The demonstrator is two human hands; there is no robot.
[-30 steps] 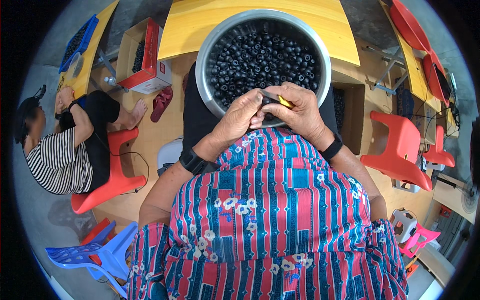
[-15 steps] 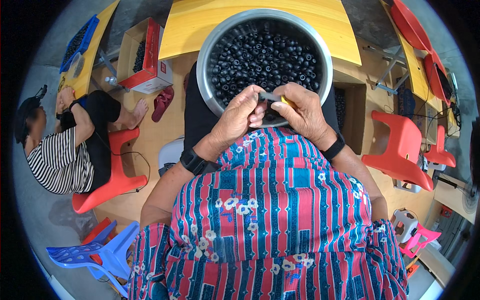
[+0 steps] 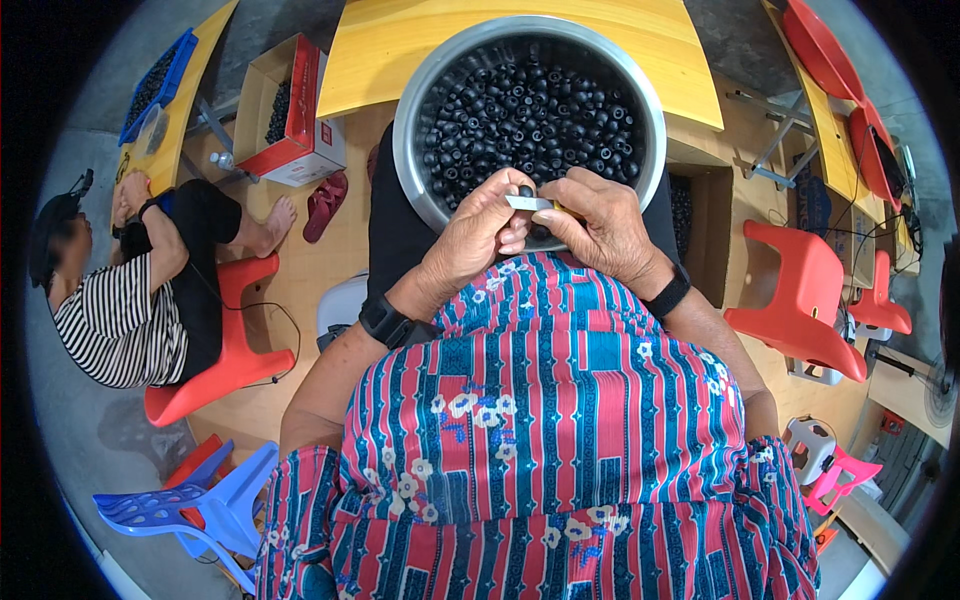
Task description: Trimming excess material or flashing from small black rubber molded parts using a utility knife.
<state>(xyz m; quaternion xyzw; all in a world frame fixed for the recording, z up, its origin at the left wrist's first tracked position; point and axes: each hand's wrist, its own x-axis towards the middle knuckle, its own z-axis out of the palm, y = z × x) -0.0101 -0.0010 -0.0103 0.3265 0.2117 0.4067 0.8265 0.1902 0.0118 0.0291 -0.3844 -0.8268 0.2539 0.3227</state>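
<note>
Over the near rim of a large steel bowl [image 3: 404,140], my two hands meet. My left hand [image 3: 476,220] is closed, pinching a small round black part [image 3: 526,191] at its fingertips. In my right hand [image 3: 608,228] is a small knife [image 3: 526,203], its short pale blade pointing left just below the black part. Whether the blade touches the part is hard to tell. Most of the knife's yellow handle is hidden by my fingers. Loose black parts [image 3: 530,110], many with a hole in one end, fill the bowl.
The bowl stands at the edge of a yellow wooden table [image 3: 365,55]. At left, a person in a striped shirt [image 3: 125,325] sits on a red stool [image 3: 225,370]. An open carton [image 3: 285,120] holds more black parts. Another red stool [image 3: 795,300] stands at right.
The blade has turned so its flat, bright face shows, and the yellow handle is more covered. My right fingers have shifted slightly left. My left hand stays nearly in place.
</note>
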